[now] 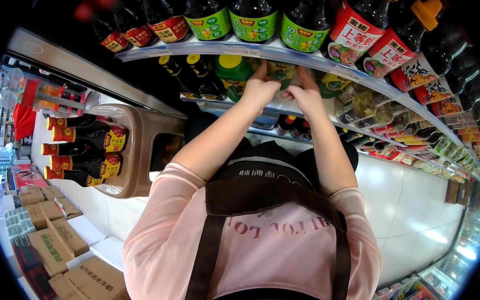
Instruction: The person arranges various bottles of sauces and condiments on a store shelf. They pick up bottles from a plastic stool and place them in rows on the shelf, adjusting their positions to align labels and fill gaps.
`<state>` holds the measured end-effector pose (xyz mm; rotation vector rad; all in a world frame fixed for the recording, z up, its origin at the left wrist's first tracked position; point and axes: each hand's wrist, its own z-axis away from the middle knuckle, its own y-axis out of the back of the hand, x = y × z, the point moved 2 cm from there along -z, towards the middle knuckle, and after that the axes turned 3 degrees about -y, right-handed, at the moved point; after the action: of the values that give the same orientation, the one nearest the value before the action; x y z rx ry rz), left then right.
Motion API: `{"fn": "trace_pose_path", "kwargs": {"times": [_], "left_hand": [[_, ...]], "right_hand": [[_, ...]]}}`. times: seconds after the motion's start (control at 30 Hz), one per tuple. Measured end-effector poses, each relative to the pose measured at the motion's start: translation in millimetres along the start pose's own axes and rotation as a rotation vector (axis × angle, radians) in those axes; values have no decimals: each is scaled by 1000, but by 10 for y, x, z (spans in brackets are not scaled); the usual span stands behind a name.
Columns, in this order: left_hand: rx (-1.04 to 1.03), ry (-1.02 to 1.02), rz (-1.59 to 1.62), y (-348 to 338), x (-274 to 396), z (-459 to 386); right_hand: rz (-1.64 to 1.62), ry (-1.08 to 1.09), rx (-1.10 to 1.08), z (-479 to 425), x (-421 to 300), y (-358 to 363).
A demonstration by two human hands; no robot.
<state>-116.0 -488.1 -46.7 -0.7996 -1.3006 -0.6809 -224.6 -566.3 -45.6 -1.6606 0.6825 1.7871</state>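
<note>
My left hand (261, 86) reaches into the second shelf level, its index finger extended along a green container with a yellow label (282, 72). On that container's other side is my right hand (306, 88), index finger also pointing inward and the other fingers curled. Whether the fingertips touch or press it is hidden by the upper shelf edge. A green jug with a yellow cap (229, 74) stands just left of my left hand. Another green container (334, 83) with a yellow label is right of my right hand.
Above is a shelf rail (237, 49) carrying dark sauce bottles with green labels (252, 24). Red-capped sauce bottles (88, 138) stand on a brown plastic stool (143, 124) at left. Cardboard boxes (94, 281) lie at lower left. Further bottles (364, 105) line the shelf at right.
</note>
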Motion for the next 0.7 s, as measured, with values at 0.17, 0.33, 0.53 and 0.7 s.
{"fn": "trace_pose_path", "kwargs": {"times": [0.17, 0.33, 0.53, 0.7], "left_hand": [[-6, 3, 23, -25, 23, -3], [11, 15, 38, -29, -12, -15], [24, 44, 12, -18, -53, -36], [64, 32, 15, -69, -27, 9]], "right_hand": [[-27, -35, -25, -45, 38, 13], [-31, -63, -42, -71, 59, 13], [18, -78, -48, -10, -22, -19], [12, -75, -54, -31, 56, -2]]}}
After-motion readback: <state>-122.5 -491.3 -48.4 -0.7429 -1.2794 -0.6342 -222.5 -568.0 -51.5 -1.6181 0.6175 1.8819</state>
